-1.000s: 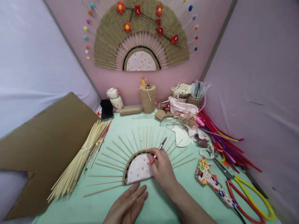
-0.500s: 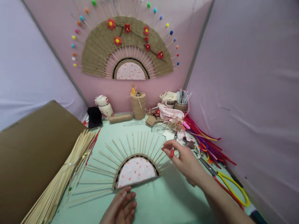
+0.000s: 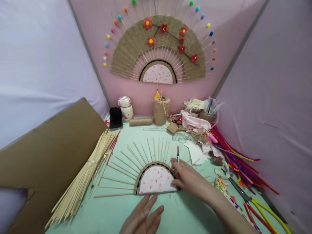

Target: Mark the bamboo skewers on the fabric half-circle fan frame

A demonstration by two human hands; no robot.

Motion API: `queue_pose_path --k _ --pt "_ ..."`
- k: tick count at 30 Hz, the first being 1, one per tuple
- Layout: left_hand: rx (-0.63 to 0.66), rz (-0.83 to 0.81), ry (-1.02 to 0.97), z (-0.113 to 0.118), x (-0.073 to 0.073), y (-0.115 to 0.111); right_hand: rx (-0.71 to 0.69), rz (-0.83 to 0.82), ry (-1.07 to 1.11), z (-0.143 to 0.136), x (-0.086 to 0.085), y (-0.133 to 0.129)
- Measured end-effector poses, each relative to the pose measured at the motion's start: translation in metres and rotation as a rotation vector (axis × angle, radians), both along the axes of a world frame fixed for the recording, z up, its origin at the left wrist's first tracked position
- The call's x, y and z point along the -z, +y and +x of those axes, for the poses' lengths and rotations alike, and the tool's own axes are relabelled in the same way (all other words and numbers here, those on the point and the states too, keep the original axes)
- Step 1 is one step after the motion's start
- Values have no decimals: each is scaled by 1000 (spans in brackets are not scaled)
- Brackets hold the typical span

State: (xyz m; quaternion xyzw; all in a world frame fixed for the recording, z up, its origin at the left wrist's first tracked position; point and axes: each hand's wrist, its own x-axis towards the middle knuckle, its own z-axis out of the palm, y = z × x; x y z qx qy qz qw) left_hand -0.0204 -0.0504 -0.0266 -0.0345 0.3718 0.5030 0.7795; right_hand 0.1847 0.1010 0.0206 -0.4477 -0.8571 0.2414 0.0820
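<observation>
A half-round fan base [image 3: 156,180] with dotted white-pink cloth, a black braid and a brown rim lies on the green table. Thin bamboo sticks [image 3: 126,158] spread out from its curved rim. My right hand [image 3: 191,177] is at the base's right end, its fingers curled around a red-capped pen [image 3: 177,156] that points away from me. The fingertips reach the rim; whether they also pinch the base is unclear. Palm up, my left hand [image 3: 143,217] has its fingers spread, with the tips at the straight lower edge of the base.
A bundle of bamboo sticks [image 3: 84,175] lies left, beside a cardboard sheet [image 3: 56,146]. Along the back are a white bottle [image 3: 126,110] and a twine spool [image 3: 161,111]. Pipe cleaners [image 3: 243,159] and scissors [image 3: 246,196] are at right. A finished fan [image 3: 131,45] hangs on the wall.
My right hand has come down to the base's right end, with the pen now more upright. The base has turned slightly, its straight edge now more level. The view has shifted left.
</observation>
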Motion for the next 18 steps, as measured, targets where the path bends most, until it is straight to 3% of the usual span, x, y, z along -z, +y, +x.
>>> queue_pose_path --k 4,9,13,18 --pt "-80 -20 12 4 -5 10 -2 -53 1 -3 7 -2" --pt "-208 84 262 6 -15 36 12 -119 9 -5 -6 2" --pt "-255 33 302 4 -12 54 27 -180 11 -4 -14 3" --pt "-227 -42 408 -6 -12 44 47 -158 77 18 -25 16"
